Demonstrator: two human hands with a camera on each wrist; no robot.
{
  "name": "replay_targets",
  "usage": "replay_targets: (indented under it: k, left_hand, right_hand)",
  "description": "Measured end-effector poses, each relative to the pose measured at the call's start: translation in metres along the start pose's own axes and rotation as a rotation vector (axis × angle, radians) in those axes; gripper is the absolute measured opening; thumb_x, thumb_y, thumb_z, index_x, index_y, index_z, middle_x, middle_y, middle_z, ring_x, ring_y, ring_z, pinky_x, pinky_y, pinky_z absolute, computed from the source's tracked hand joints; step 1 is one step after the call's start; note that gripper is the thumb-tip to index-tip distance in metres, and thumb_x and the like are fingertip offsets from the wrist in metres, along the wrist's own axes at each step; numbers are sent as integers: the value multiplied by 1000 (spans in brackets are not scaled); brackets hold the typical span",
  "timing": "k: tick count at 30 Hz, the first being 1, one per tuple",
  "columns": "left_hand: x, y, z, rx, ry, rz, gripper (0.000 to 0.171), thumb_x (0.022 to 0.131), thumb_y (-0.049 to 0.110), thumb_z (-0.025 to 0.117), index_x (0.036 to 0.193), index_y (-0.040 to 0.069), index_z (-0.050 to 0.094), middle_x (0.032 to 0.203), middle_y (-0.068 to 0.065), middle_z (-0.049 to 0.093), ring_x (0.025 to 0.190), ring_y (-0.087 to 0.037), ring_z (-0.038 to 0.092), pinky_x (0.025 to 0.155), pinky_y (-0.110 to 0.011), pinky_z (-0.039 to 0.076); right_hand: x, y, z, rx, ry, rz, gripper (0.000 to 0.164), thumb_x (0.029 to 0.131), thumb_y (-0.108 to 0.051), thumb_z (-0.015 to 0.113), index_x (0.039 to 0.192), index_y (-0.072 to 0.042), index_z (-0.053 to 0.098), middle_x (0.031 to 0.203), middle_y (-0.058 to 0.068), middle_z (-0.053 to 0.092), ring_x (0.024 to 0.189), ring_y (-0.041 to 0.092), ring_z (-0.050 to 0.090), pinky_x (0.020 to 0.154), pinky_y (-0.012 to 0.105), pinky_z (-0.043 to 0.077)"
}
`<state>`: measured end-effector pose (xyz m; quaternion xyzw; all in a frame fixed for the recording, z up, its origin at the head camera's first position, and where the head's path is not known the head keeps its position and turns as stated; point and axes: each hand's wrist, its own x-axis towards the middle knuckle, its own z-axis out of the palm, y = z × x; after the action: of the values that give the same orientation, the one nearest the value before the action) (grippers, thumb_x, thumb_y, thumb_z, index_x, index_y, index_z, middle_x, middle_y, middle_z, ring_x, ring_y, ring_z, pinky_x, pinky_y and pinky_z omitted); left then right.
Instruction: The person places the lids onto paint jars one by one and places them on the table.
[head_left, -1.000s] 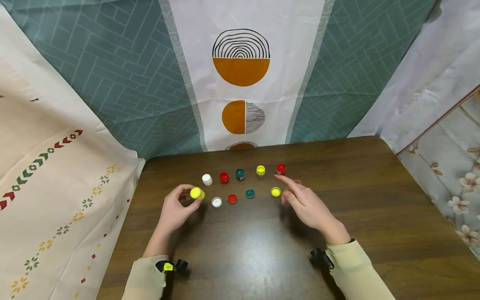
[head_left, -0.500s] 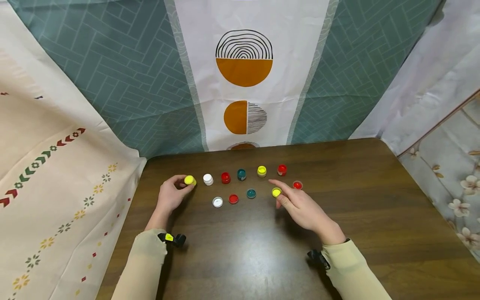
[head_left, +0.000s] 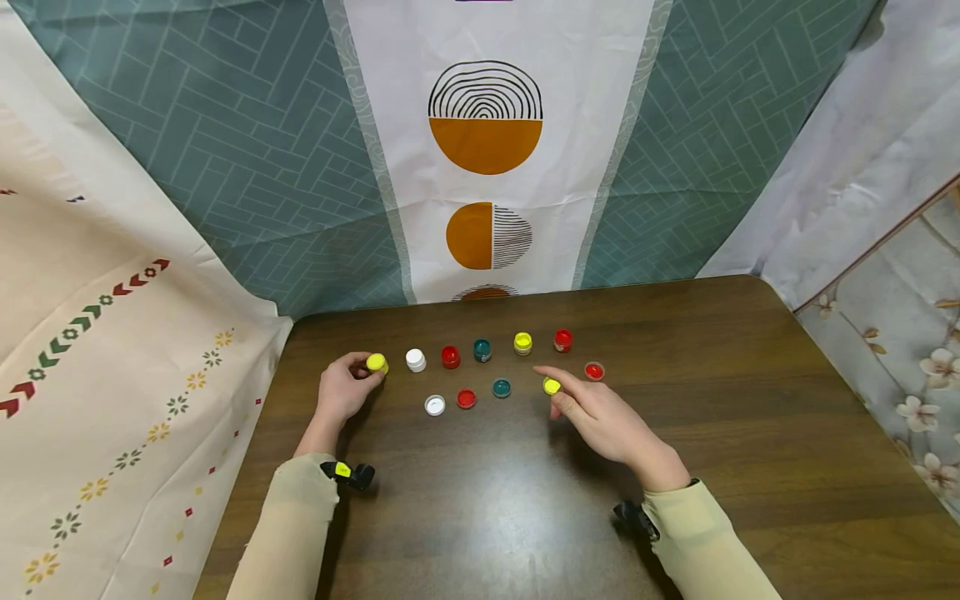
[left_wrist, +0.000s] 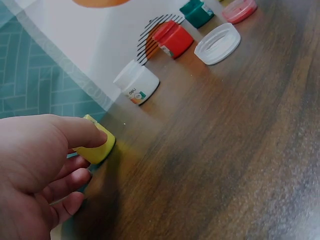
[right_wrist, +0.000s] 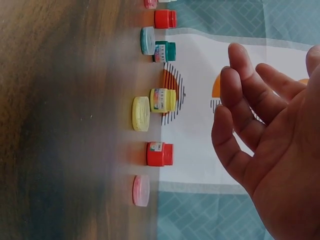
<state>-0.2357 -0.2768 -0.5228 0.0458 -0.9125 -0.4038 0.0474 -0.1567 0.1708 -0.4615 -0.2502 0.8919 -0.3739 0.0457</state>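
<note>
My left hand (head_left: pixel 345 388) pinches a small yellow paint jar (head_left: pixel 377 363) between thumb and fingers, at the left end of a row of jars. In the left wrist view that yellow jar (left_wrist: pixel 98 148) stands at the table surface, partly covered by the thumb. Just right of it is a white jar (head_left: pixel 416 361). My right hand (head_left: pixel 611 417) hovers with relaxed fingers, holding nothing. It is nearest a yellow lid (head_left: pixel 551 386), which its thumb and fingers partly overlap in the head view. A red lid (head_left: pixel 594 372) lies just beyond its knuckles.
Further along the row stand a red jar (head_left: pixel 450 357), a teal jar (head_left: pixel 482 350), another yellow jar (head_left: pixel 522 343) and a second red jar (head_left: pixel 562 341), uncapped. In front lie a white lid (head_left: pixel 435 406), a red lid (head_left: pixel 466 399) and a teal lid (head_left: pixel 501 387). Patterned cloth (head_left: pixel 487 175) hangs behind the table.
My left hand has carried the yellow jar away and to the left, from in front of the white jar to beside it. My right hand has shifted slightly left, uncovering the red lid.
</note>
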Motion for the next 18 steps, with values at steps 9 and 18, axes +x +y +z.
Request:
replay_targets:
  k: [9,18]
  left_hand:
    - [-1,1,0,-1,-15,-7,46,97,14,78,136,-5,66,118,-23,69,106,-35,63,93,-44,49]
    - [-3,1,-1,-31,-20,-31,48,97,15,79,139,-5,65,121,-23,68,108,-35,62,93,-41,49]
  right_hand:
    - [-1,1,0,0,0,-4,45,117,-32,43,161,-26,47,95,-4,73,90,20,67,89,45,50]
    - [0,0,0,7,-6,-4,44,117,-29,44,161,-25,48,95,-5,72,93,25,69,91,48,51]
